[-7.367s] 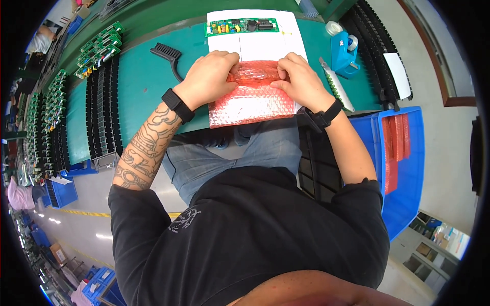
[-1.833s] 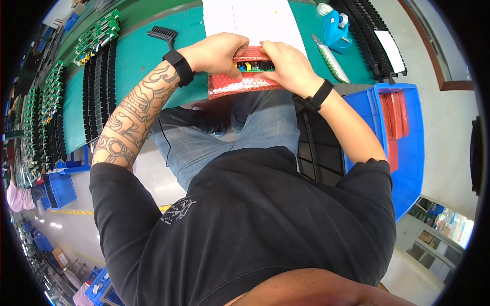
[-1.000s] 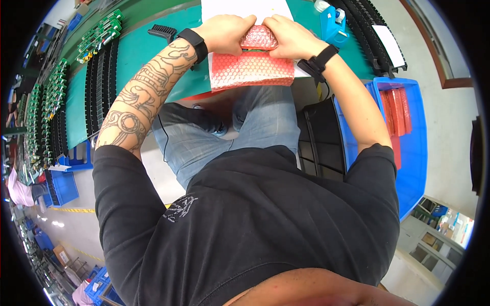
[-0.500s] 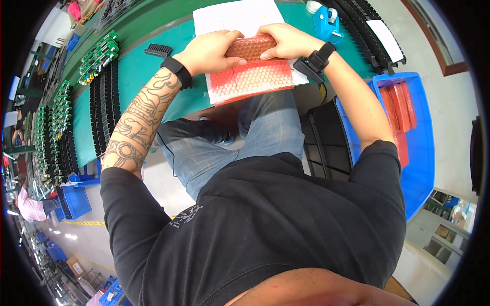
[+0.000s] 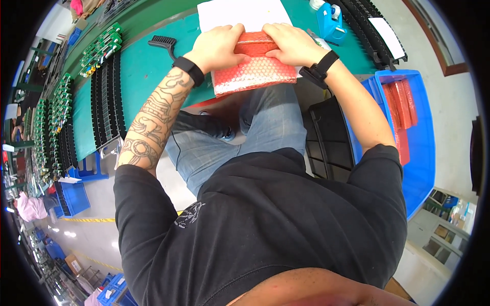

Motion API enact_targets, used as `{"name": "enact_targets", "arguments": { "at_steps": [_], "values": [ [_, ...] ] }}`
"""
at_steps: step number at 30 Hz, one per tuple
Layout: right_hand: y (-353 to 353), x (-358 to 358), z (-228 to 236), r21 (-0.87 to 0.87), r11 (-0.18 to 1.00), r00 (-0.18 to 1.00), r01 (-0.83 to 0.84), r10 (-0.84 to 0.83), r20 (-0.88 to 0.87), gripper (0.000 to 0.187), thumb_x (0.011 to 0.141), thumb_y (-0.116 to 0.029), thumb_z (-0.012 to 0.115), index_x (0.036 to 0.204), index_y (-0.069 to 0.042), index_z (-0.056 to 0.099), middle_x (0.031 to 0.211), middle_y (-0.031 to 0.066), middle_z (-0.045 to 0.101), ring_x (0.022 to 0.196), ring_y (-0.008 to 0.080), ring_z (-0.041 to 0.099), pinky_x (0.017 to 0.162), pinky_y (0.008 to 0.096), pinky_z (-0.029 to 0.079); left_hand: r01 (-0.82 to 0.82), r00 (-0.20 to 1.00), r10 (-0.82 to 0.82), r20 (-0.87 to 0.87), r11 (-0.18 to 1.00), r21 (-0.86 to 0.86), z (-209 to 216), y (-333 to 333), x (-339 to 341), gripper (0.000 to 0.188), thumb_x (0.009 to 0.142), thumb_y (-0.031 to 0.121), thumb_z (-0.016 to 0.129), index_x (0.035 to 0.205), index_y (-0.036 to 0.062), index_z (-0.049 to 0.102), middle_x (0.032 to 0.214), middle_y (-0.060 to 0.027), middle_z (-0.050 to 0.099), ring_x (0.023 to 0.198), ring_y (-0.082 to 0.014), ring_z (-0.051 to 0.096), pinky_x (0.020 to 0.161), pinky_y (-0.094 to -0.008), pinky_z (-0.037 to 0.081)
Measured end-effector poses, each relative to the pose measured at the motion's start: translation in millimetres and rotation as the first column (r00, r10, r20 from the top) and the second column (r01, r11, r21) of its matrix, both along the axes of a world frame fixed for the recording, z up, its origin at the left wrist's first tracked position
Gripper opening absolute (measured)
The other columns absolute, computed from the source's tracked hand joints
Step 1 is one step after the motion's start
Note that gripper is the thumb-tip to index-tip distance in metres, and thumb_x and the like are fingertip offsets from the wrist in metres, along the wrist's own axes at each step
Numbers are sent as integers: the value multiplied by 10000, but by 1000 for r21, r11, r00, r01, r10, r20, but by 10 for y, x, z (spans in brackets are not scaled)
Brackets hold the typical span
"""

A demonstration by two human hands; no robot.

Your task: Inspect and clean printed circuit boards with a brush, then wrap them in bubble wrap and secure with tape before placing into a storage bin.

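Note:
A piece of red bubble wrap [image 5: 254, 76] lies at the front edge of the green bench, its near flap hanging toward my lap. Its far part is folded over into a roll-like bundle, and what is inside cannot be made out. My left hand [image 5: 222, 47] grips the bundle's left end, thumb on the near side and fingers over the far side. At the right end my right hand [image 5: 290, 45] holds it in the same way. White paper [image 5: 245, 14] lies flat beneath and beyond the wrap.
Left of my hand lies a black brush [image 5: 163, 42]. A blue tape dispenser [image 5: 331, 24] stands at the back right. Black slotted racks [image 5: 106, 97] with green circuit boards [image 5: 102, 47] line the left. On my right, a blue bin [image 5: 426, 153] contains red-wrapped packs [image 5: 399, 104].
The folded bundle has turned over slightly away from me, and both hands have shifted with it. The near flap now reaches less far toward my lap.

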State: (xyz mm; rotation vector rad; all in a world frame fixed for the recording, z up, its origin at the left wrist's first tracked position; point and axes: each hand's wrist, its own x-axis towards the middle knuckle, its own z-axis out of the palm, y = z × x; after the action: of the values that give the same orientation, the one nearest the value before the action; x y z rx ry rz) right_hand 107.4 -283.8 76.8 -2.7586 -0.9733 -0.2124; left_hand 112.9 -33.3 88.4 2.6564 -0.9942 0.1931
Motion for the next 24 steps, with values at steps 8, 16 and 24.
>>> {"name": "enact_targets", "arguments": {
  "at_steps": [8, 16, 24],
  "values": [
    [76, -124, -38, 33, 995, 993, 90, -92, 67, 469, 781, -122, 808, 1187, -64, 581, 1088, 149, 659, 1102, 381, 614, 923, 487, 507, -646, 738, -233, -633, 25, -763, -16, 240, -65, 529, 1041, 290, 568, 1420, -74, 504, 1398, -261, 588, 1346, -333, 531, 1144, -410, 398],
    [13, -199, -111, 286, 955, 959, 82, -154, 236, 768, 710, -70, 848, 1407, -72, 526, 1326, 175, 602, 1282, 367, 562, 1025, 481, 496, -629, 777, 45, -628, 78, -773, -465, -214, -185, 467, 1058, 195, 543, 1427, -86, 484, 1449, -251, 549, 1350, -285, 523, 1149, -358, 397],
    [62, -306, -491, 885, 180, 890, 430, 80, -449, 1000, 735, 111, 814, 1578, -75, 307, 1574, 184, 408, 1393, 251, 483, 1099, 371, 496, -611, 790, -6, -613, 59, -789, -475, -265, -215, 466, 1047, 126, 582, 1449, -66, 444, 1481, -235, 517, 1366, -266, 506, 1150, -345, 402]
  ]
}}
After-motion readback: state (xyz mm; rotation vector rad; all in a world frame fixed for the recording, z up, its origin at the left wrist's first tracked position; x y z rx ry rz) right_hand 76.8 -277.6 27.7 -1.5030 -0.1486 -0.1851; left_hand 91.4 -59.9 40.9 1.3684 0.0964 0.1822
